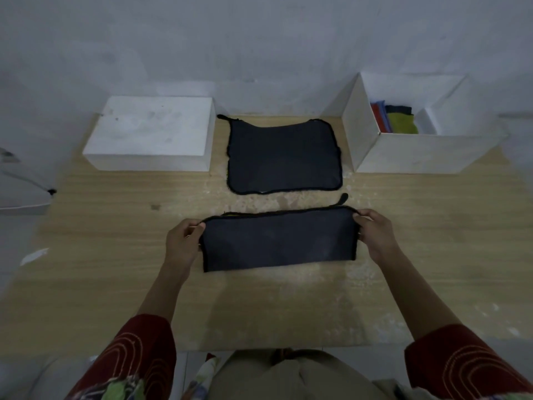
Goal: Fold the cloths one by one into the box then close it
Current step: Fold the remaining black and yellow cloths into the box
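A dark cloth (278, 241), folded in half into a wide strip, lies on the wooden table in front of me. My left hand (181, 241) pinches its upper left corner and my right hand (375, 232) pinches its upper right corner. A second dark cloth (284, 157) lies flat and unfolded farther back, in the middle. At the back right stands an open white box (409, 153) with its flaps up; folded red, blue, black and green cloths (395, 118) sit inside it.
A closed white box (150, 134) sits at the back left, beside the flat cloth. The wooden table (115, 269) has worn pale patches. A wall runs close behind the boxes. A scrap of white paper (34, 255) lies at the left edge.
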